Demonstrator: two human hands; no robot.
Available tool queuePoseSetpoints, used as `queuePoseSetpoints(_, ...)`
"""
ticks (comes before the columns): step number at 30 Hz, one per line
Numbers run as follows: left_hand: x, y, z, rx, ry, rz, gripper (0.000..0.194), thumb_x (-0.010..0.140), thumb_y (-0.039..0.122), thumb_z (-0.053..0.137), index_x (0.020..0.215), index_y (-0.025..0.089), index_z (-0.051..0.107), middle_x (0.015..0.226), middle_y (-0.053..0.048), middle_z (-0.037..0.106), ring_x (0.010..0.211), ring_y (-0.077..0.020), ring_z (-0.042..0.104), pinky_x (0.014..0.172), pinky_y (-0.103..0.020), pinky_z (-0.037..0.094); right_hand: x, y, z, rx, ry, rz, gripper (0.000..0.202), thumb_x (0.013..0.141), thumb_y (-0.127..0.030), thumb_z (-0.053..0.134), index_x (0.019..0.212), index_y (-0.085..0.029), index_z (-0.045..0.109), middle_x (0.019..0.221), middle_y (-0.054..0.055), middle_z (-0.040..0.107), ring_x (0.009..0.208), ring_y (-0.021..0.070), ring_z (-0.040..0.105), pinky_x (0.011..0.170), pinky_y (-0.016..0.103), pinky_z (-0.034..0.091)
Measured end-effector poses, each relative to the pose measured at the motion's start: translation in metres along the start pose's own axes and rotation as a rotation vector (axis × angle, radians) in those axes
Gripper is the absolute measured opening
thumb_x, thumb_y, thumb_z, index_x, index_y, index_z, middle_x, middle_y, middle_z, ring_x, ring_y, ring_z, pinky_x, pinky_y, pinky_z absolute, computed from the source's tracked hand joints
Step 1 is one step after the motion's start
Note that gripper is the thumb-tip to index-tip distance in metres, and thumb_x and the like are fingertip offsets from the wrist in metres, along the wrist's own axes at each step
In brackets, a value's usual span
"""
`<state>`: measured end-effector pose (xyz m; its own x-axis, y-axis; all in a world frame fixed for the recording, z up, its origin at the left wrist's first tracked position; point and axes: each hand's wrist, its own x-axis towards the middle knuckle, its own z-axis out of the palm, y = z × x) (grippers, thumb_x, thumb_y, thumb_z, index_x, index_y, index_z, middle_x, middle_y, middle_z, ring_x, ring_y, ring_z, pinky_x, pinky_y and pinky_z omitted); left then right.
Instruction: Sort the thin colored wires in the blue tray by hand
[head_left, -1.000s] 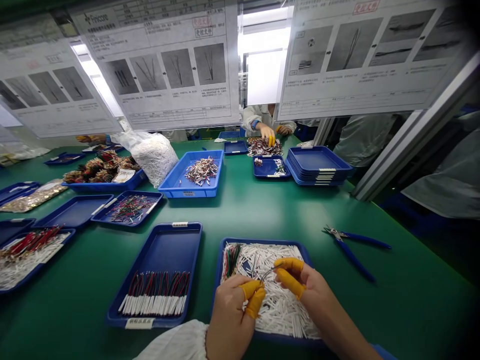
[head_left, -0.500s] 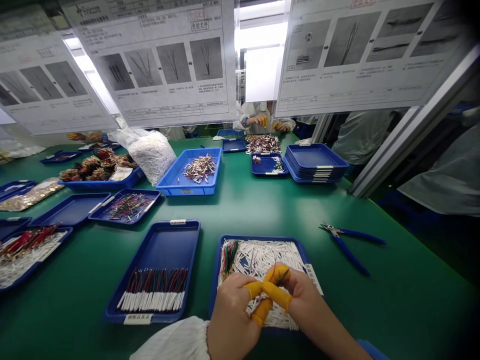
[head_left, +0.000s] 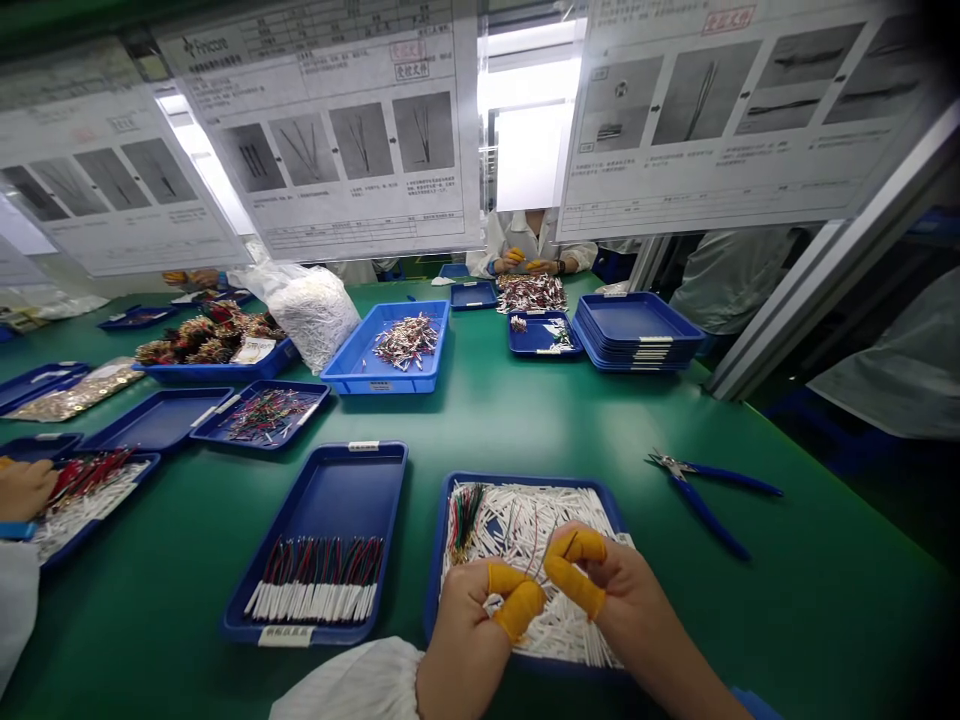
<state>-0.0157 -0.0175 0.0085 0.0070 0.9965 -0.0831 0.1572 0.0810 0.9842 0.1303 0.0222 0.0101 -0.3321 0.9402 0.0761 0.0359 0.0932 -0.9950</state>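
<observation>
Over a blue tray (head_left: 437, 590) of short white tubes (head_left: 559, 500), my left hand (head_left: 469, 625) and my right hand (head_left: 622, 590) work close together, yellow cots on the fingers. Thin wires (head_left: 534, 550) rise from the pinch of my left thumb and forefinger. My right fingertips also close on a thin dark wire (head_left: 572, 543). Whether the two hands share one wire is too fine to tell. Beside them in the tray's left corner lies a bundle of red, green and black wires (head_left: 466, 515).
Blue-handled cutting pliers (head_left: 709, 490) lie open on the right. To the left, a blue tray (head_left: 352, 480) holds a row of white-sleeved wires (head_left: 315, 590). A co-worker's hand (head_left: 26, 490) reaches over a tray at far left. Stacked trays (head_left: 637, 325) stand behind.
My hands, touching before, have drawn slightly apart, with thin wires now showing between them. A co-worker's hand has come in at the left edge. The view has shifted slightly.
</observation>
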Motion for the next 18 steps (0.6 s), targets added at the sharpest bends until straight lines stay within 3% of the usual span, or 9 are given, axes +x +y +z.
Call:
queuePoseSetpoints(6,0.0,-0.002,-0.002,-0.216,-0.095,-0.118,0.018,0.067,0.026,0.061,0.058,0.012,0.067,0.058,-0.003,0.058,0.05,-0.0102,0.046,0.049,-0.021,0.039,-0.003,0.005,-0.005,0.108,0.147,-0.068,0.004,0.073,-0.026,0.06,0.073,-0.022,0.062,0.074,0.002,0.058,0.072,0.0178,0.053,0.065,0.028,0.045)
queuePoseSetpoints(11,-0.003,-0.009,-0.001,-0.11,-0.092,-0.103,0.018,0.066,0.03,0.066,0.058,0.014,0.068,0.058,-0.003,0.059,0.057,-0.0135,0.051,0.054,-0.023,0.043,-0.006,0.012,-0.011,0.002,0.227,-0.109,0.005,0.075,-0.027,0.058,0.074,-0.024,0.061,0.077,0.002,0.056,0.07,0.017,0.05,0.063,0.027,0.043)
queuePoseSetpoints(18,-0.006,-0.013,0.001,0.043,-0.011,-0.033,0.019,0.069,0.033,0.063,0.061,0.016,0.068,0.062,-0.003,0.061,0.064,-0.0165,0.054,0.059,-0.025,0.046,0.001,0.011,-0.008,0.221,0.11,0.054,0.01,0.067,-0.031,0.065,0.072,-0.023,0.062,0.066,0.0,0.057,0.066,0.0155,0.052,0.064,0.027,0.045)
